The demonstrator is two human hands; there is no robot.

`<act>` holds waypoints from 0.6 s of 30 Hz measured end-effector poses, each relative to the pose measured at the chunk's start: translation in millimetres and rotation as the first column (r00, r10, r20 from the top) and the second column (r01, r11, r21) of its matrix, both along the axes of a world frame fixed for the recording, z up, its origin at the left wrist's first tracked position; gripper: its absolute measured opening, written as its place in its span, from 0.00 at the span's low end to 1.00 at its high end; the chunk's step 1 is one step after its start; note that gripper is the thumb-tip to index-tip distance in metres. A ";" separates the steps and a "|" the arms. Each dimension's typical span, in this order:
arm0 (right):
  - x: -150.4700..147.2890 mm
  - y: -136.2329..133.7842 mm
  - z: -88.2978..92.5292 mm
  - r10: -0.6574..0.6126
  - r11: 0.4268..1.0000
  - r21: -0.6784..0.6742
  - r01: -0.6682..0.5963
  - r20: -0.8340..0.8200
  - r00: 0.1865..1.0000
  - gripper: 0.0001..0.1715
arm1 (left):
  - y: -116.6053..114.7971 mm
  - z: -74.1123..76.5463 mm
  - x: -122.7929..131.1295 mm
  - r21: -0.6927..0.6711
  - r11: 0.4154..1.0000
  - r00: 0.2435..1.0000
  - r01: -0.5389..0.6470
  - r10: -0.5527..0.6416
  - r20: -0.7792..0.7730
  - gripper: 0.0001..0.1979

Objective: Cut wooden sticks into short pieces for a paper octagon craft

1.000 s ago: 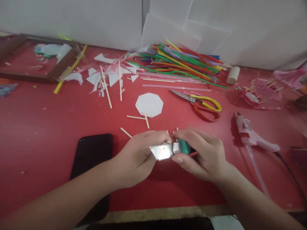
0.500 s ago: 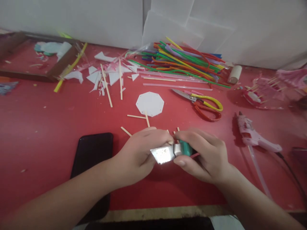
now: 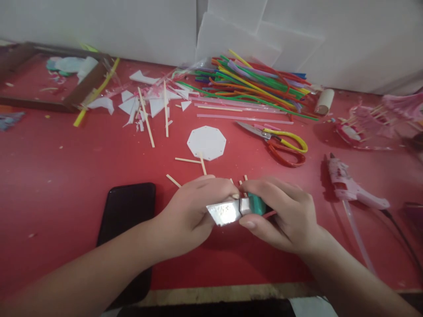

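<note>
In my right hand [image 3: 280, 211] is a box cutter [image 3: 224, 213] with a green grip, its wide blade out and pointing left. My left hand [image 3: 198, 209] is closed just behind the blade. The pale end of a wooden stick [image 3: 235, 196] shows at its fingertips; the rest is hidden by the hand. Beyond the hands lies a white octagonal piece [image 3: 206, 143] with small holes along its edge. One short stick [image 3: 202, 165] touches its near edge. Several other short sticks [image 3: 187, 160] lie around, some partly behind my fingers.
A black phone [image 3: 132, 198] lies under my left forearm. Scissors [image 3: 274, 143] and a pink glue gun [image 3: 350, 185] with a cord are on the right. Colourful pipe cleaners [image 3: 254, 83], white scraps [image 3: 158, 103] and a brown frame [image 3: 71, 102] lie along the back of the red table [image 3: 66, 167].
</note>
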State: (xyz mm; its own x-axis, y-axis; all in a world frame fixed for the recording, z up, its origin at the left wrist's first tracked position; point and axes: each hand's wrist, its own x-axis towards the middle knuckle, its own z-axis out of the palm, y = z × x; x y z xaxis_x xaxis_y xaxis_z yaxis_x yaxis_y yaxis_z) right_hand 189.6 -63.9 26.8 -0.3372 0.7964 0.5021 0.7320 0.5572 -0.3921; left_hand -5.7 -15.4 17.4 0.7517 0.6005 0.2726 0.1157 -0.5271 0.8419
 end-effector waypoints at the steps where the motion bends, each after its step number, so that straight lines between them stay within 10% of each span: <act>1: 0.0 0.0 0.1 -0.001 1.000 -0.002 0.001 0.001 1.000 0.22 | -0.3 0.1 -0.1 -0.002 1.000 1.000 0.000 0.000 -0.003 0.12; 18: 0.6 -0.2 0.5 -0.001 1.000 0.006 0.001 0.004 1.000 0.24 | -0.7 0.4 0.0 0.008 1.000 0.999 0.009 -0.009 0.034 0.13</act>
State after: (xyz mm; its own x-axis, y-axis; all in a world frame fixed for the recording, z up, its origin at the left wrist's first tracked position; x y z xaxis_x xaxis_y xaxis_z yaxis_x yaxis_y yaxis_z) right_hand 190.2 -64.1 27.3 -0.3385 0.7938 0.5053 0.7342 0.5587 -0.3858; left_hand -5.7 -16.1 17.8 0.7472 0.5916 0.3027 0.0828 -0.5349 0.8409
